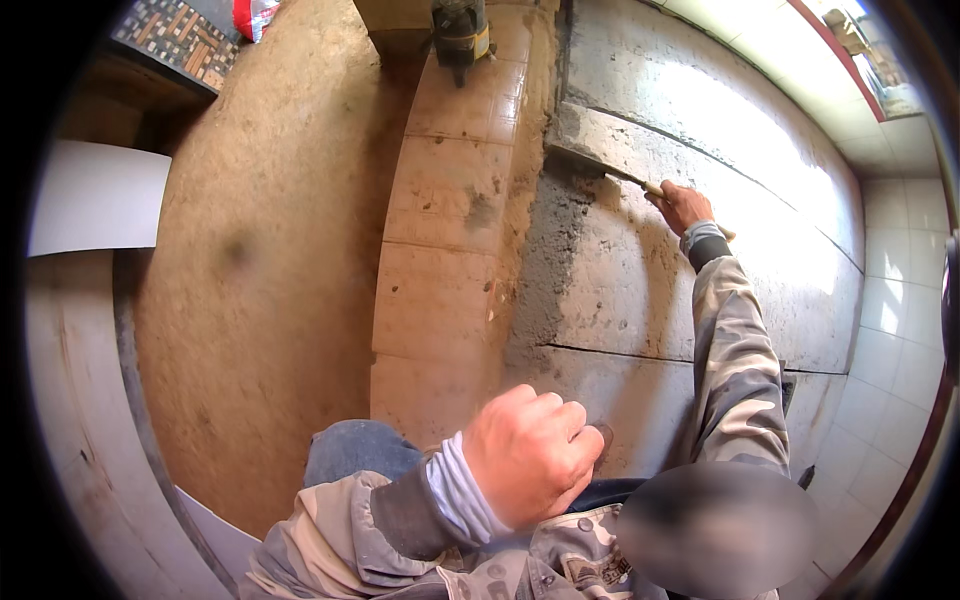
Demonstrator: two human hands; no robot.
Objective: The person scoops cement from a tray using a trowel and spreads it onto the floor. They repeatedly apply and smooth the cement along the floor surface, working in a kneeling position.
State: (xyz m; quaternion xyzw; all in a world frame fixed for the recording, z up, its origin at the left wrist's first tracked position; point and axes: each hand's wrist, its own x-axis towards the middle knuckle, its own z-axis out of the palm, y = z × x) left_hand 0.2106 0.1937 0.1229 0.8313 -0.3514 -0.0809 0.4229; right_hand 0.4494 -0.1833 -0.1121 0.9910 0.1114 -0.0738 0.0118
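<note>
My right hand [684, 208] is wrapped round the pale handle of a trowel [630, 178]. Its long blade lies against the grey slab surface, at the upper end of a strip of wet mortar [545, 270]. That mortar runs along the slabs' left edge, beside a row of tan tiles [440, 270]. My left hand [530, 450] is closed in a fist in front of my body, knuckles up. Something small, dark and rounded shows by its fingers; I cannot tell what it is or whether the hand grips it.
Grey concrete slabs [630, 280] with dark joints meet a white tiled wall [890, 300] at the right. A dark cylindrical object with a yellow band [460, 40] stands on the tiles' far end. Brown floor [260, 250] and a white panel [100, 198] are at left.
</note>
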